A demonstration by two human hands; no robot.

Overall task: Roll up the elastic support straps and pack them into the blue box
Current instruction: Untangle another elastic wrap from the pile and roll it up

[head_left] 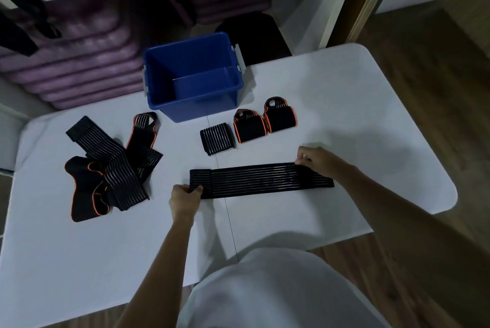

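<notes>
Right now a long strap (pixel 261 178) lies flat across the table (pixel 344 105), stretched between both hands. The left hand (pixel 184 199) pinches the strap's left end, thumb on top and fingers curled under the edge, where a short flap looks already folded over. The right hand (pixel 316 159) rests near the right end with its fingers curled down onto the far edge, pinching or pressing it; the exact grip is hard to tell.

Judging by this, the step in hand is starting the roll from the left. To do it well, the first turn should be tight and square to the strap's long edges, or the roll will cone out sideways. The right hand would best keep light tension along the strap so the elastic stays flat and feeds in straight, then give way as the roll advances. Too much pull would stretch the elastic and let the roll spring loose once released.

Three finished rolls sit beyond the strap: a plain roll (pixel 217 138) and two orange-edged rolls (pixel 249 126) (pixel 280 115), all just in front of the box (pixel 195 76), which looks empty. A pile (pixel 111 166) of unrolled straps waits on the left, well apart from the hands, so most of the task remains.
</notes>
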